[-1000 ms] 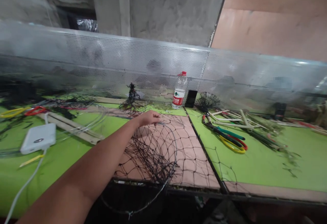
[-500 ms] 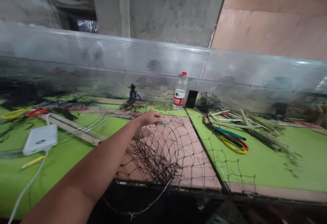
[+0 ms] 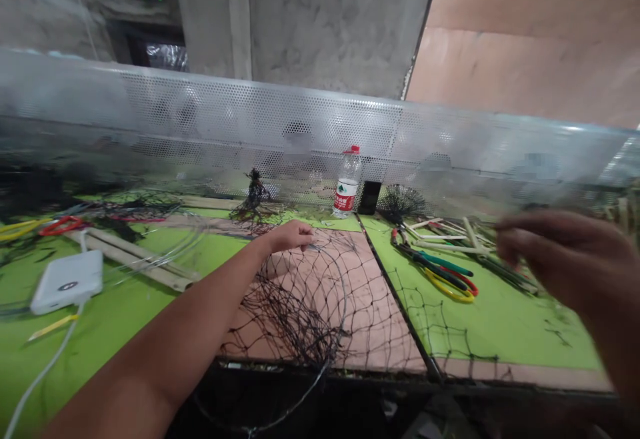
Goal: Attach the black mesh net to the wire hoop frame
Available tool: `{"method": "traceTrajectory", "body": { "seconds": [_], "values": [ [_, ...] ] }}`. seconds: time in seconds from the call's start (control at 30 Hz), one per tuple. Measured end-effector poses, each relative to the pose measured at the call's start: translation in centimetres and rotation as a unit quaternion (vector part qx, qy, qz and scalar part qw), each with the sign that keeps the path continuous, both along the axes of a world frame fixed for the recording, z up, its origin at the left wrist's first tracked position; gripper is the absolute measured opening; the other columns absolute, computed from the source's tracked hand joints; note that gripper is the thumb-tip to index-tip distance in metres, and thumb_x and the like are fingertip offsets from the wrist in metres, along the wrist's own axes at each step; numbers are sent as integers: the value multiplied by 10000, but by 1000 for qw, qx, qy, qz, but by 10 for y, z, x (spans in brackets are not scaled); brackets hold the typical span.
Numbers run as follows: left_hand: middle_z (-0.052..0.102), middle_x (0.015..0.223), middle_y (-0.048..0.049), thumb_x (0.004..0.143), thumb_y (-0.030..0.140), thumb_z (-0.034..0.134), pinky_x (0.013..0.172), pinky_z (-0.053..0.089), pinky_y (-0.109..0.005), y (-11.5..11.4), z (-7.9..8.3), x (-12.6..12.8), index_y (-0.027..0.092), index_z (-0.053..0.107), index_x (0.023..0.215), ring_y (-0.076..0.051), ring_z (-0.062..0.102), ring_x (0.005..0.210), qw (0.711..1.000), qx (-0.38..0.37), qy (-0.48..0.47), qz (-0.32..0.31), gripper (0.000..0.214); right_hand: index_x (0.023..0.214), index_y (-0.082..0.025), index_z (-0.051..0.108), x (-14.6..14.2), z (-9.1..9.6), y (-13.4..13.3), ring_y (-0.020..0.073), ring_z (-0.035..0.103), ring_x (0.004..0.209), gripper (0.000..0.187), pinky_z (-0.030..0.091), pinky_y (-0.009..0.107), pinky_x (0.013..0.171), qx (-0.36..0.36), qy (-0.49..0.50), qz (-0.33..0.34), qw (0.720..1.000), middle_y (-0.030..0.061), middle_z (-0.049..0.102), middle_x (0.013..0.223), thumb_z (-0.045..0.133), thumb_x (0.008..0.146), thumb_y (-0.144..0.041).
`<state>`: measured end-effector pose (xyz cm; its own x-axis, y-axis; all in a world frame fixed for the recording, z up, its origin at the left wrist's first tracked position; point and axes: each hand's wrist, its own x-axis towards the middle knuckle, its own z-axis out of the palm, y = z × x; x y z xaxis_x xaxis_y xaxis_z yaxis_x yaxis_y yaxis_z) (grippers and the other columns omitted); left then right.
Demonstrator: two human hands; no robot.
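Note:
My left hand [image 3: 294,235] is closed on the far side of a wire hoop [image 3: 344,285], fingers pinched together. The thin grey hoop curves toward me and hangs past the table's front edge. Black netting [image 3: 310,332] lies over and around it, bunched near the edge and spread in open mesh to the right. My right hand [image 3: 555,252] hangs in the air at the right, blurred, fingers bent to the left; whether it holds anything does not show. Below and left of it lie pliers [image 3: 425,262] and yellow-handled scissors [image 3: 455,289].
A water bottle [image 3: 347,185] and a black phone-like block [image 3: 370,197] stand at the back before a perforated metal screen [image 3: 225,119]. Cut stems [image 3: 475,239] lie at right. To the left are a white power bank [image 3: 70,282] with cable and bamboo strips [image 3: 145,265].
My right hand has come into view from the right. My left hand keeps its grip on the hoop. The view has shifted slightly.

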<state>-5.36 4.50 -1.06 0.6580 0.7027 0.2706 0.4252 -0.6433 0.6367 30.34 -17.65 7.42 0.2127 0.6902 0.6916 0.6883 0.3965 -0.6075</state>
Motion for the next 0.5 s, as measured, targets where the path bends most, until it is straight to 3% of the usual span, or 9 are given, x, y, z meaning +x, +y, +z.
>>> {"method": "traceTrajectory", "body": {
  "seconds": [0.1,0.17,0.23,0.33,0.37,0.5],
  "values": [
    [568,551,-5,758,398,517,494,305,-209,-3,4,1,125,573,617,-89,457,506,999,28,28,4,313,974,-271,663,-71,26,69,155,590,657,241,508,359,624,75,-98,67,990,64,636,809,625,749,-349],
    [567,549,-2,760,387,517,493,303,-209,-5,7,1,128,563,600,-87,451,503,998,43,41,3,307,1132,-271,593,-113,24,109,159,582,734,358,506,355,679,78,-214,92,969,67,617,960,593,775,-297],
    [569,553,-2,765,384,509,499,312,-209,-6,9,1,131,562,598,-88,449,504,998,48,43,4,308,1212,-266,533,-140,7,139,199,555,875,459,487,373,752,76,-322,94,939,80,557,1107,609,759,-260],
    [579,568,-1,769,378,504,516,330,-205,-6,9,0,135,574,633,-92,470,526,999,43,30,16,287,1166,-249,564,-148,-29,168,244,465,1045,439,427,385,874,70,-465,114,875,74,505,1166,630,734,-210],
    [581,572,0,771,374,503,522,333,-203,-6,8,1,137,578,641,-93,477,536,999,41,32,14,281,1123,-240,590,-145,-40,175,244,449,1057,382,415,380,883,68,-485,107,865,76,491,1180,615,745,-199],
    [578,590,0,786,378,497,521,329,-201,-7,6,6,136,581,655,-87,461,535,998,35,46,1,288,910,-196,653,-123,-63,192,210,463,983,184,387,336,875,68,-499,68,861,90,530,1083,483,842,-200]
  ]
}}
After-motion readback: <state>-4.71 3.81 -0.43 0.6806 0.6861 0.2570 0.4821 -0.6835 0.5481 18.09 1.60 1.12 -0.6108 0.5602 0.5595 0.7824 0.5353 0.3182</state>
